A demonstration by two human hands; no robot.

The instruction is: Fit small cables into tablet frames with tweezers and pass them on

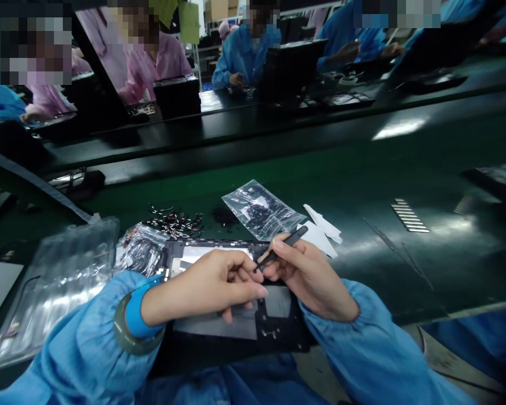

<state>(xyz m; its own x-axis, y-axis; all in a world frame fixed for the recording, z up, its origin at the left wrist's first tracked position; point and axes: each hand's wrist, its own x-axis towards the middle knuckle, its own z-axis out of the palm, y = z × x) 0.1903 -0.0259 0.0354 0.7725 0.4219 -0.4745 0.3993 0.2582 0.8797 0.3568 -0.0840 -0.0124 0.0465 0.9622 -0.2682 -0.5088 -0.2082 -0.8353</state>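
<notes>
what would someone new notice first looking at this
Most likely the two hands meeting at bottom centre: the right hand grips black tweezers and the left hand pinches at their tip, both over an opened dark device frame. Next, the clutter just behind on the green bench: a clear bag of small parts and a loose pile of tiny parts. A clear plastic tray lies at the left.

Plastic bag point(261, 209) lies behind the frame point(219, 326), tray point(54, 287) left.
</notes>
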